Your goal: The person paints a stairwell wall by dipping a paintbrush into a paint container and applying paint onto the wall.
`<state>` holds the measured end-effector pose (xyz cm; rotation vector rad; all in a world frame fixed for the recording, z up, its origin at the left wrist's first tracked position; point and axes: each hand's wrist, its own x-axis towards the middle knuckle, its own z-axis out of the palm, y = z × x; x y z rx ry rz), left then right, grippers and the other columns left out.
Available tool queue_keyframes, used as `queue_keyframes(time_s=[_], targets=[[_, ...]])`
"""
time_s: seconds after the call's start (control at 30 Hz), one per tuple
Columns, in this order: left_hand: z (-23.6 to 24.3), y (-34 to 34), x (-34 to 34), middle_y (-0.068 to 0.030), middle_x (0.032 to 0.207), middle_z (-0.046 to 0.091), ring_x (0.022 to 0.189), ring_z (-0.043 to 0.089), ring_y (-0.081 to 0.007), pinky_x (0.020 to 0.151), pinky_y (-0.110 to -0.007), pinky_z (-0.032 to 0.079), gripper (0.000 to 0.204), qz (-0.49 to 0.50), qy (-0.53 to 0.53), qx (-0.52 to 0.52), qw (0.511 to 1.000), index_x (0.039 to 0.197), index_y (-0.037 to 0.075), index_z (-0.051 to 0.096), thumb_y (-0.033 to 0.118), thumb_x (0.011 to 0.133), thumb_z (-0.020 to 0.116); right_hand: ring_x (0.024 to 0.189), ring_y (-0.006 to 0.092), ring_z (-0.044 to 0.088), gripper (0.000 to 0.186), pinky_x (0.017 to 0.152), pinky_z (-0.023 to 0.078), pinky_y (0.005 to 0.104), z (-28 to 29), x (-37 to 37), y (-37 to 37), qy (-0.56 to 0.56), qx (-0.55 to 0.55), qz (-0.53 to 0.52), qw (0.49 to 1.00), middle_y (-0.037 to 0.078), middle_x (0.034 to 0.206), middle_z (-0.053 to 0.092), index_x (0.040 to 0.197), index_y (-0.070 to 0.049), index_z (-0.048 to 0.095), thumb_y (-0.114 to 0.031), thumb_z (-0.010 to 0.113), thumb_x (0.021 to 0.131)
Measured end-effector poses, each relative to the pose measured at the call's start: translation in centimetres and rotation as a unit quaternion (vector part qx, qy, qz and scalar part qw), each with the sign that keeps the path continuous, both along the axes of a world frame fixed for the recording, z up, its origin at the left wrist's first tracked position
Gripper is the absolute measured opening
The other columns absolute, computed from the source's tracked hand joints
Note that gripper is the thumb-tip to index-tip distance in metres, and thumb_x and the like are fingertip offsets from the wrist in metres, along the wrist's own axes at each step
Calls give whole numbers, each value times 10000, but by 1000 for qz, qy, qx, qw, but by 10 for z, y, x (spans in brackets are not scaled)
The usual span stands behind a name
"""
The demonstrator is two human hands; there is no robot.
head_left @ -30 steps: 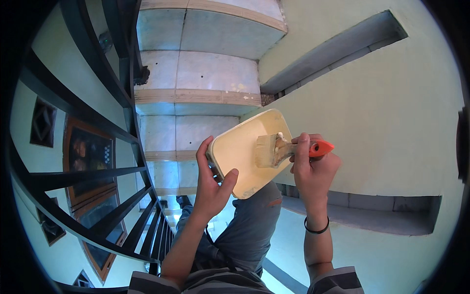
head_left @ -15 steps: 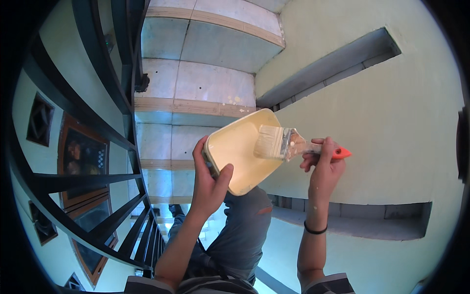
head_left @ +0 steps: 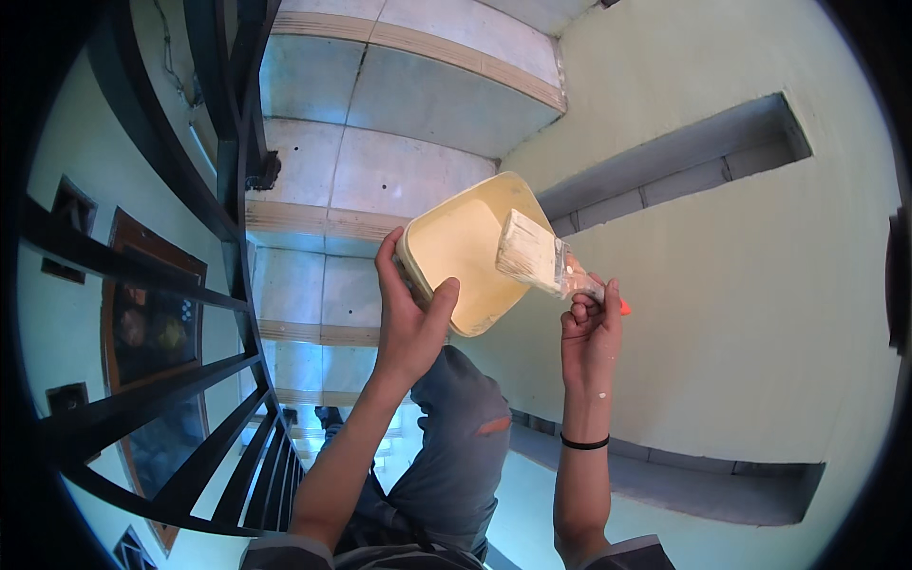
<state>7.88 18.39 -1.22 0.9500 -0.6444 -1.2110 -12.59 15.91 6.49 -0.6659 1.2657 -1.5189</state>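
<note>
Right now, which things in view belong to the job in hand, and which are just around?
In use:
pale yellow tub, in the left hand
paintbrush, in the right hand

Just around:
black railing
tiled stairs
pale wall
black wristband, worn

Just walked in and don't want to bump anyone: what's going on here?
A person's left hand grips a pale yellow tub by its side. The right hand holds a paintbrush by its handle, the paint-coated bristles at the tub's opening. Tiled stairs lie below, between a black railing and a pale wall.
</note>
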Motion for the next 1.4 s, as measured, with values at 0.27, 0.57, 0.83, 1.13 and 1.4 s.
queue_keyframes(time_s=[0.27, 0.57, 0.83, 1.13, 1.4], targets=[[11, -38, -11, -245, 1400, 331, 1281, 425, -311, 1079, -442, 376, 769, 22, -24, -29, 999, 1494, 22, 113, 117, 905, 598, 610, 66, 556, 290, 528, 443, 204, 2, -13, -40, -262, 43, 89, 960, 33, 746, 637, 1022, -30, 606, -306, 520, 1035], [-10, -50, 9, -229, 1422, 336, 1289, 433, -307, 1068, -426, 397, 768, 72, -18, 6, 997, 1513, 51, 108, 122, 923, 595, 573, 99, 593, 373, 505, 465, 269, 79, 12, -142, 301, -176, -57, 936, 37, 731, 651, 1024, 6, 659, -341, 521, 1033], [-17, 16, 46, -201, 1453, 319, 1318, 414, -301, 1082, -452, 400, 762, 119, -29, 64, 990, 1527, 95, 100, 88, 919, 560, 604, 423, 622, 362, 576, 496, 466, -30, 19, -270, 776, -226, 36, 588, 226, 628, 613, 756, -1, 610, -294, 585, 968], [-27, 58, 68, -201, 1470, 297, 1358, 357, -319, 1125, -473, 335, 796, 141, -62, 87, 984, 1536, 81, 76, 125, 904, 558, 642, 439, 629, 366, 589, 503, 522, -25, 26, -306, 862, -243, 136, 423, 249, 635, 610, 730, 1, 601, -290, 592, 952], [-35, 80, 71, -207, 1471, 307, 1365, 346, -315, 1133, -463, 298, 828, 120, -61, 120, 984, 1530, 42, 92, 181, 877, 583, 648, 452, 623, 373, 635, 513, 520, -82, 53, -320, 842, -218, 183, 457, 252, 643, 612, 752, 16, 631, -309, 599, 933]])
